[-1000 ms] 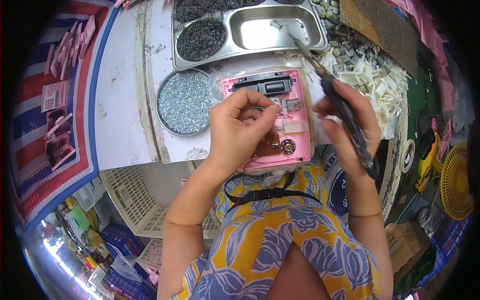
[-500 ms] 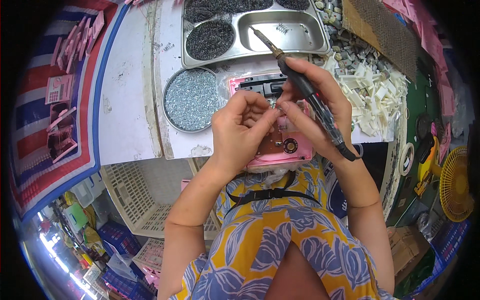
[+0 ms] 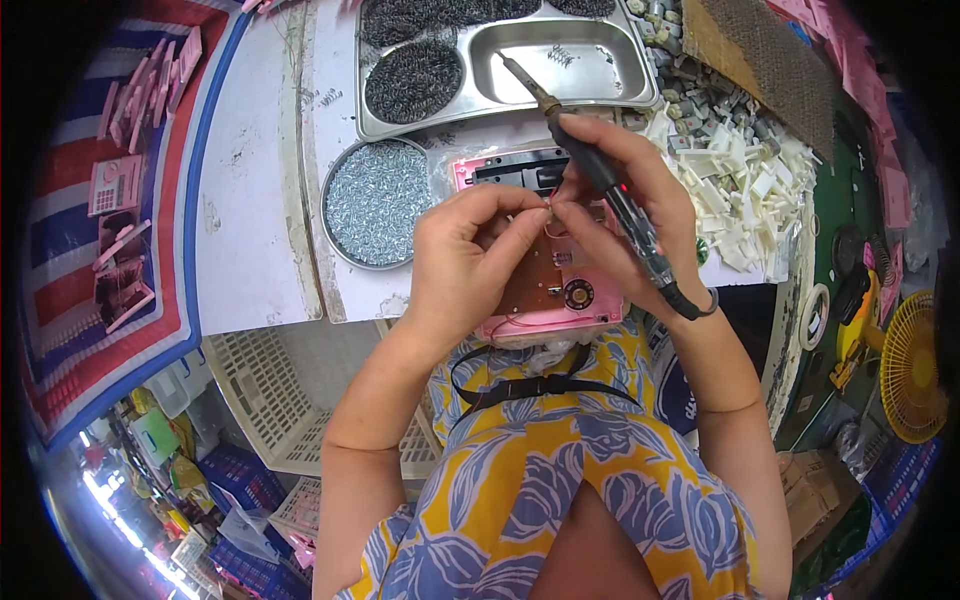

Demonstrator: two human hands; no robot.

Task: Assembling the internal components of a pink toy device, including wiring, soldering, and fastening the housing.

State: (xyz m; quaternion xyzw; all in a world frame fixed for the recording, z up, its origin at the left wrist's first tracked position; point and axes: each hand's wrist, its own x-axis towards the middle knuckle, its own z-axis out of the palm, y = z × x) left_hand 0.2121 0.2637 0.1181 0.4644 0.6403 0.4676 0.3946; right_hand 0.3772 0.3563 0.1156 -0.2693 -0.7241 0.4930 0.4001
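Observation:
My right hand (image 3: 650, 205) holds a black soldering iron (image 3: 618, 200) between thumb and palm, its metal tip pointing up and to the left, away from the work. Its thumb and a finger also pinch near a thin wire (image 3: 553, 222). Opposite, my left hand (image 3: 465, 255) is closed in a pinch at the same wire, fingertips almost touching those of the right. Beneath both hands lies a pink plastic housing (image 3: 510, 322) with a brown circuit board (image 3: 530, 288), a round black dial (image 3: 578, 294) and a black slotted part (image 3: 515, 172). My fingers hide the wire's ends.
Left of the housing stands a round tin of small metal pins (image 3: 375, 200). A steel compartment tray (image 3: 470, 122) with dark springs lies behind. White plastic pieces (image 3: 745, 190) and small grey parts are heaped at right. A cream basket (image 3: 270, 390) sits below the table edge.
My left hand has shifted slightly left, its fingers drawn more tightly together. The right hand still holds the soldering iron and has barely moved. The whole view has shifted a little.

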